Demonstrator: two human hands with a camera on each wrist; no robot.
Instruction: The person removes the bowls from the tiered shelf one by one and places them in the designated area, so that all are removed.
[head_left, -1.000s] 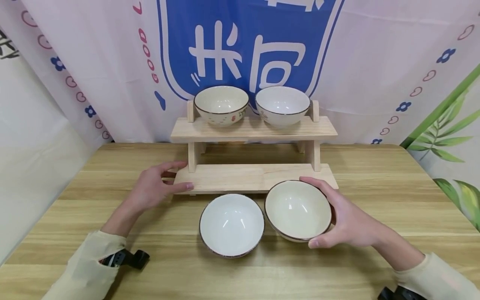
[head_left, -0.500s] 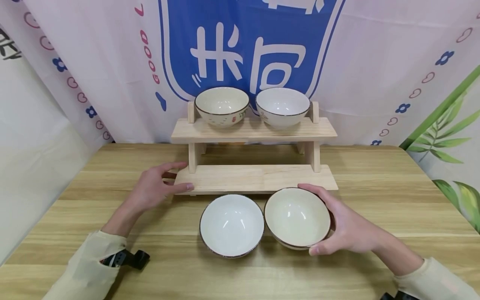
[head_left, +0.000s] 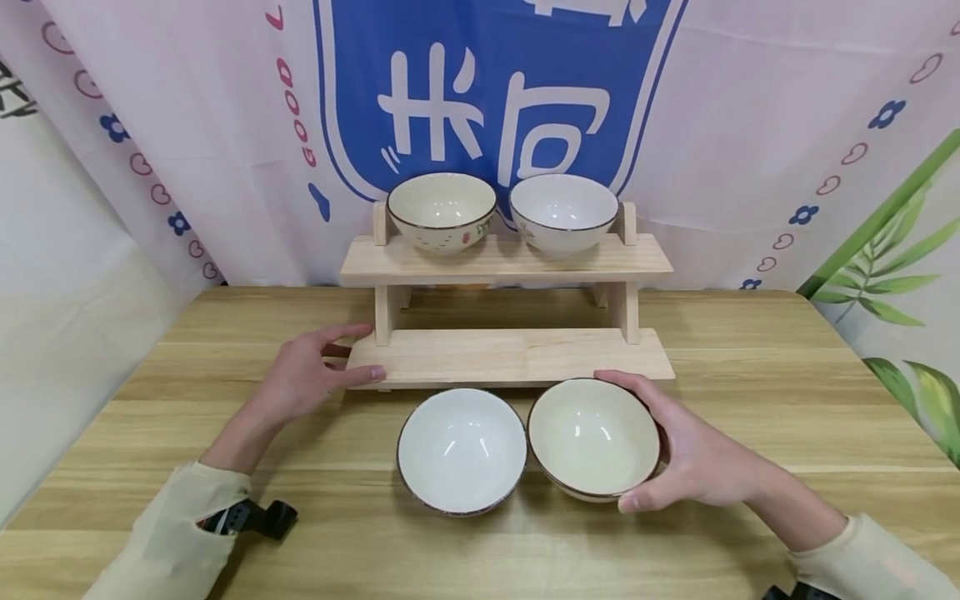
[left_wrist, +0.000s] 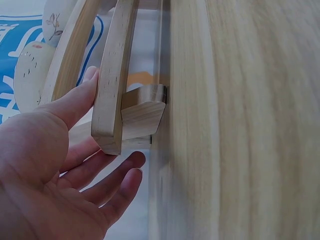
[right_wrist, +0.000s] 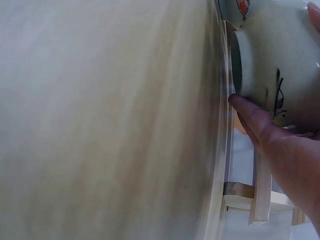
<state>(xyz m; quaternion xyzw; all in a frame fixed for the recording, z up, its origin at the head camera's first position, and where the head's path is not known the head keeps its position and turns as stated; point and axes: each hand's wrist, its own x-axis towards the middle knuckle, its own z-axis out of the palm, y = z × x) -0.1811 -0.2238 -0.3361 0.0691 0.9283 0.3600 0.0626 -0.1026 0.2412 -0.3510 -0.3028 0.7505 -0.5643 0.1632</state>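
Observation:
My left hand [head_left: 303, 375] holds the left end of the lower board of a two-tier wooden rack [head_left: 487, 354], thumb on top. In the left wrist view its thumb lies along the board [left_wrist: 111, 85], with the fingers around the end and underside. At the front right, my right hand [head_left: 697, 450] grips a cream bowl [head_left: 592, 435] with a brown rim, thumb at the near side and fingers at the far side. The right wrist view has the bowl's outer wall [right_wrist: 285, 55] with dark painted marks. A white bowl [head_left: 462, 450] stands close beside it on the left.
On the upper board sit a cream bowl [head_left: 442, 212] with a floral pattern and a white bowl [head_left: 564, 212]. The rack stands near the back of the wood-grain table [head_left: 225, 350]. Behind hangs a printed cloth [head_left: 247, 125].
The right hand's cream bowl has come slightly nearer to me, off the overlap with the rack's front edge, then nearly stopped. My left hand keeps its place on the rack.

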